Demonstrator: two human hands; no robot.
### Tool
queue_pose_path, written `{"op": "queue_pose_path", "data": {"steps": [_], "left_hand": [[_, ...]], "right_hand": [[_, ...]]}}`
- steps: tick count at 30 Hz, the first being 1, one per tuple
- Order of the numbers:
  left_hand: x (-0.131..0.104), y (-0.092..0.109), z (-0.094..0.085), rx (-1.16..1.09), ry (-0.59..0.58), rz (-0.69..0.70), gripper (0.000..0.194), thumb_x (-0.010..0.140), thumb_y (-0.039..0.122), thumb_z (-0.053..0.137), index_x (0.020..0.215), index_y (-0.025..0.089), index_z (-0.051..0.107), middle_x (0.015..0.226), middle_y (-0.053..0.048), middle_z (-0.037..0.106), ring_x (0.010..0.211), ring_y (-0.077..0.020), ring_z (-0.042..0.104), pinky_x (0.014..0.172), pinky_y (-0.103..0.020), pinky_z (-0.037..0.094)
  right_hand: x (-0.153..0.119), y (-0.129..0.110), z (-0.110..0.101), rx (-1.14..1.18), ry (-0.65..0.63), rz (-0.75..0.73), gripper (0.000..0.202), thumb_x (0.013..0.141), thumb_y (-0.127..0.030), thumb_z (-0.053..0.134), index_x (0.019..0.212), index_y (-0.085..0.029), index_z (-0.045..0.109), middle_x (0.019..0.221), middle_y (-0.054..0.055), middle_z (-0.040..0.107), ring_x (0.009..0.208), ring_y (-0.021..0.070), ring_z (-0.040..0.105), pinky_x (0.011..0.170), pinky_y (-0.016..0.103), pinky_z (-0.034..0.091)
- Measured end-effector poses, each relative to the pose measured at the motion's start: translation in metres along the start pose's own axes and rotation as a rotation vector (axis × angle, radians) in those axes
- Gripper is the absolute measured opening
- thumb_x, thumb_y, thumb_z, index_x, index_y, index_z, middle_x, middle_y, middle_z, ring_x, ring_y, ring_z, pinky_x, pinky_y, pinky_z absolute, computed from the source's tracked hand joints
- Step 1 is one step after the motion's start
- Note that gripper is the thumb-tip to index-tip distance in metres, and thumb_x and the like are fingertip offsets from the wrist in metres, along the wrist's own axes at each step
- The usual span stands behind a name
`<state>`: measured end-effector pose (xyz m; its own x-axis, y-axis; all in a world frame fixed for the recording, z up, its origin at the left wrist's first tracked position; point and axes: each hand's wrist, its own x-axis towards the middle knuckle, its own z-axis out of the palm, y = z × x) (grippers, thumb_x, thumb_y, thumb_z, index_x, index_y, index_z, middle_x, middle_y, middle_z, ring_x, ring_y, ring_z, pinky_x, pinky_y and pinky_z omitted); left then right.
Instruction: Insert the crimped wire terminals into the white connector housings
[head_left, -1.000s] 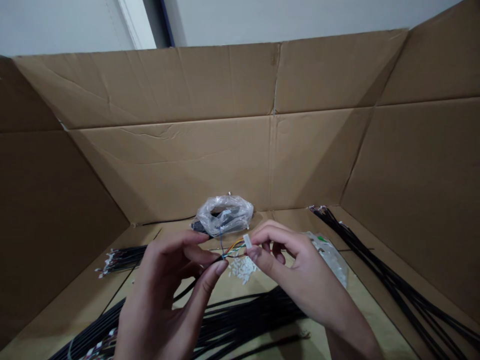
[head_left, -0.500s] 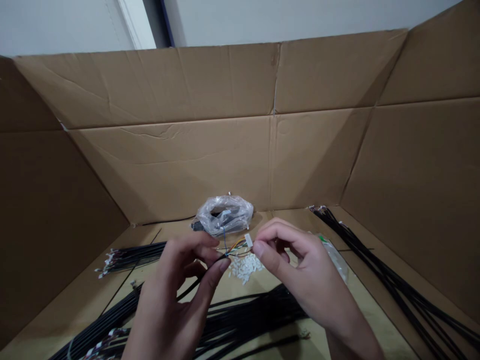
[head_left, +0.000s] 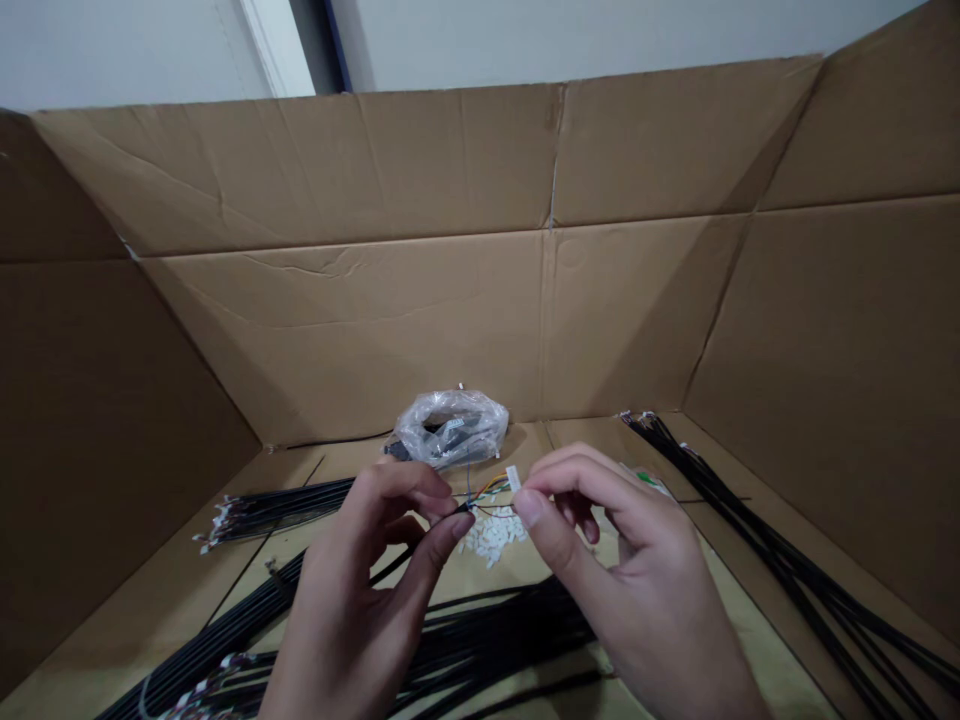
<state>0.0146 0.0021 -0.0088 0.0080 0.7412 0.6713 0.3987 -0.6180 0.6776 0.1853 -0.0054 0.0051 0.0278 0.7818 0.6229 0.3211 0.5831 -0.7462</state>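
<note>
Between thumb and fingers, my left hand point(head_left: 382, 580) pinches a black cable point(head_left: 396, 566) close to its stripped end. Thin coloured wires point(head_left: 491, 487) fan out of that end, with orange, yellow, green and brown ones showing. A single blue wire point(head_left: 469, 470) stands up apart from the others. My right hand point(head_left: 611, 560) is closed on a small white connector housing point(head_left: 513, 478), held by its lower part. Several of the wires run to this housing; whether each is seated in it is too small to tell. A pile of loose white connector housings point(head_left: 495, 540) lies behind and below my hands.
Bundles of black cables lie at the left point(head_left: 292, 500), the front point(head_left: 495, 640) and the right point(head_left: 742, 545). A clear plastic bag point(head_left: 450, 425) holding dark coiled cable sits at the back. Cardboard walls point(head_left: 375, 320) enclose the work surface on three sides.
Both hands have shifted slightly to the right with the cable and the connector housing. The grip of each looks the same.
</note>
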Motion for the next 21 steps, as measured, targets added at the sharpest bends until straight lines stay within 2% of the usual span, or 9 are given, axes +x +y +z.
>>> {"op": "queue_pose_path", "data": {"steps": [8, 14, 21], "left_hand": [[0.000, 0.008, -0.001, -0.067, 0.015, -0.075, 0.019, 0.089, 0.013, 0.065, 0.095, 0.031, 0.063, 0.082, 0.007, 0.065, 0.071, -0.0083, 0.066, 0.064, -0.011, 0.056], [0.000, 0.010, 0.001, -0.104, 0.064, -0.096, 0.022, 0.088, 0.015, 0.068, 0.099, 0.033, 0.064, 0.081, 0.008, 0.067, 0.071, -0.0078, 0.069, 0.066, -0.009, 0.057], [0.001, 0.015, 0.003, -0.146, 0.098, -0.097, 0.021, 0.086, 0.016, 0.071, 0.099, 0.033, 0.066, 0.078, 0.009, 0.069, 0.068, -0.0073, 0.070, 0.066, -0.008, 0.058]], "right_hand": [[0.001, 0.000, 0.004, -0.054, 0.082, -0.108, 0.019, 0.091, -0.012, 0.064, 0.074, -0.021, 0.063, 0.071, -0.004, 0.064, 0.062, 0.0098, 0.053, 0.058, 0.021, 0.043], [0.000, -0.002, 0.004, -0.044, 0.081, -0.162, 0.017, 0.089, -0.010, 0.067, 0.075, -0.020, 0.065, 0.073, -0.006, 0.066, 0.064, 0.0074, 0.057, 0.060, 0.017, 0.047], [-0.004, -0.003, 0.006, -0.021, 0.069, -0.295, 0.012, 0.090, -0.008, 0.067, 0.081, -0.017, 0.068, 0.079, -0.003, 0.069, 0.071, 0.0072, 0.064, 0.070, 0.015, 0.052]]}}
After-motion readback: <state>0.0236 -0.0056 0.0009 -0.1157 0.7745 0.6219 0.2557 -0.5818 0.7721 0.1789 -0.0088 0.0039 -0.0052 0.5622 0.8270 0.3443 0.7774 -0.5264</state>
